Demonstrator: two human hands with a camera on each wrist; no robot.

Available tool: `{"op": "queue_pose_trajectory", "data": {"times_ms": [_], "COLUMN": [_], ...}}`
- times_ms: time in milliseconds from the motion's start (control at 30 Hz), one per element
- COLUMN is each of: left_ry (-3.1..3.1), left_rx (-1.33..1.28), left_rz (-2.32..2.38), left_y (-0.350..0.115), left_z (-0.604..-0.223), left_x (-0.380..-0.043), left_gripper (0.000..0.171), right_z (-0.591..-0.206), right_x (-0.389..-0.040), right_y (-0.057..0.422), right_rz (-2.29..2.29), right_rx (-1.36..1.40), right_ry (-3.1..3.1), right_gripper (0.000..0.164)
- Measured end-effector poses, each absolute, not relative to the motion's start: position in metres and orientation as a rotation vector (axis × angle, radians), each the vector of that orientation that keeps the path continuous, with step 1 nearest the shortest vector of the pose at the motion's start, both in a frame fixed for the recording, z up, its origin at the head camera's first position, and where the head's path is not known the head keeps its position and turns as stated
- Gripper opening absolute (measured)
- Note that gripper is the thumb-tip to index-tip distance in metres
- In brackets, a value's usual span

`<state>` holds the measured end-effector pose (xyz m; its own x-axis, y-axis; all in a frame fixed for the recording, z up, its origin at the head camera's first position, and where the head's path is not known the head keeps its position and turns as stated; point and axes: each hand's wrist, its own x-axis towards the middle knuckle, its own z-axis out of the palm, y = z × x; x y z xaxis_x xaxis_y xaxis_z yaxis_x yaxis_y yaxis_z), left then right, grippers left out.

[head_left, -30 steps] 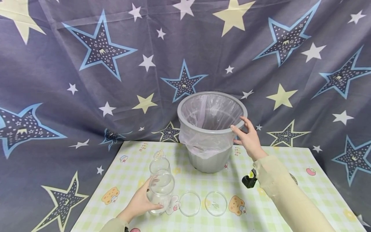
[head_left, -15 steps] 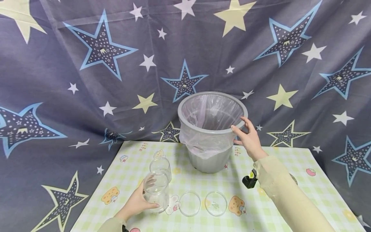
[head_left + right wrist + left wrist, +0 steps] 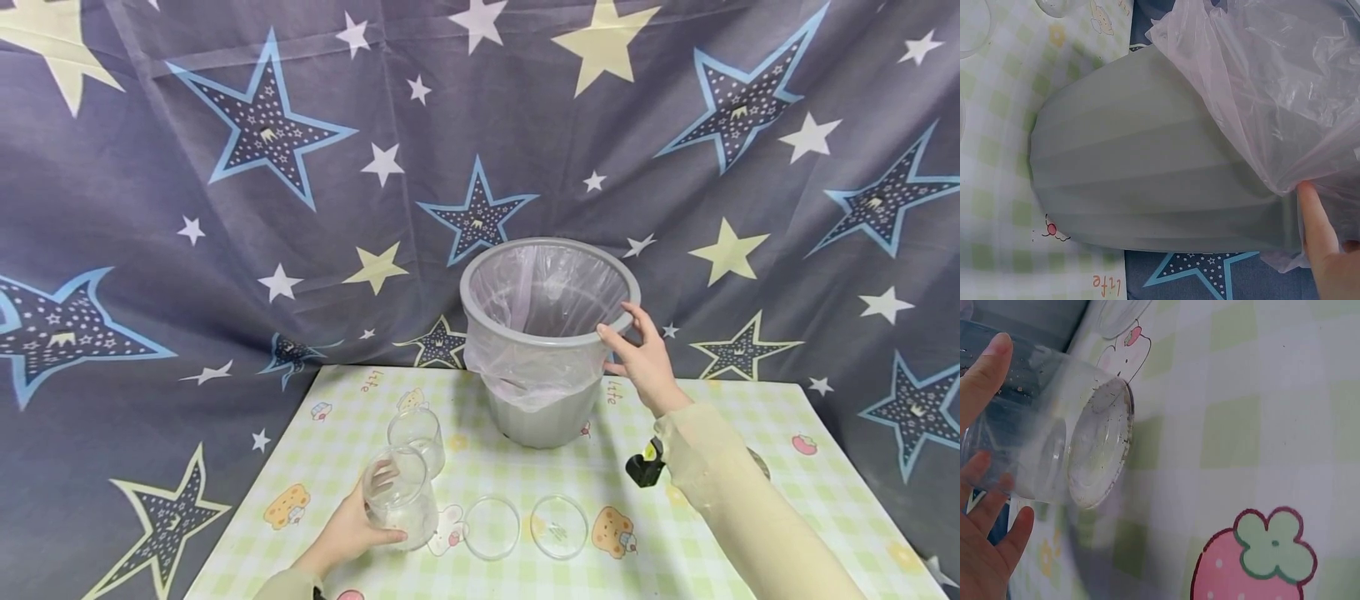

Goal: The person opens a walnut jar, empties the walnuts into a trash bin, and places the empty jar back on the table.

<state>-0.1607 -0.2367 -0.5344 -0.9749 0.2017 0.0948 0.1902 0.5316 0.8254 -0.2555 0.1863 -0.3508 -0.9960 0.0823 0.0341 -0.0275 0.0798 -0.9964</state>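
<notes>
My left hand (image 3: 351, 527) grips a clear plastic jar (image 3: 408, 504) round its side, thumb in front and fingers behind. The jar leans slightly, its open mouth up and to the left. In the left wrist view, specks of residue show on the jar's wall and round its base (image 3: 1100, 444). Another clear jar (image 3: 417, 442) stands just behind it. My right hand (image 3: 647, 360) holds the rim of a grey trash bin (image 3: 536, 423), thumb on the near edge. A translucent pinkish bag (image 3: 525, 375) lines the bin and folds over its outside.
Two clear round lids (image 3: 491, 527) lie side by side in front of the bin. A green-checked tablecloth (image 3: 712, 533) covers the table. A star-patterned curtain (image 3: 315, 225) hangs right behind the bin. Under my right sleeve shows a black wrist mount (image 3: 647, 465).
My left hand has moved the gripped jar slightly left, and its mouth has swung left and down. The right hand stays on the bin's rim.
</notes>
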Motion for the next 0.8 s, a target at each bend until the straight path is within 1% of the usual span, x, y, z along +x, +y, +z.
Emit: {"op": "queue_pose_trajectory", "data": {"times_ms": [133, 300, 500, 633, 800], "left_ry": [2.73, 2.728, 2.696, 2.678, 2.67], "left_rx": [0.32, 0.265, 0.324, 0.328, 0.363], "left_rz": [1.47, 1.445, 1.471, 1.443, 1.356], "left_y": [-0.236, -0.236, -0.236, -0.239, -0.247], "left_z": [-0.535, -0.533, -0.531, -0.531, -0.52], "left_x": [-0.159, -0.158, -0.16, -0.161, -0.16], "left_gripper": [0.117, 0.121, 0.122, 0.126, 0.131], "right_z": [-0.352, -0.353, -0.352, -0.351, -0.351], "right_x": [-0.256, -0.257, -0.257, -0.256, -0.256], "right_y": [0.186, 0.187, 0.187, 0.187, 0.187], "right_rz": [2.086, 2.088, 2.076, 2.081, 2.073], "right_rx": [-0.067, -0.07, -0.077, -0.076, -0.074], "right_ry": [-2.242, -2.236, -2.242, -2.246, -2.249], "right_gripper": [0.073, 0.073, 0.073, 0.073, 0.073]}}
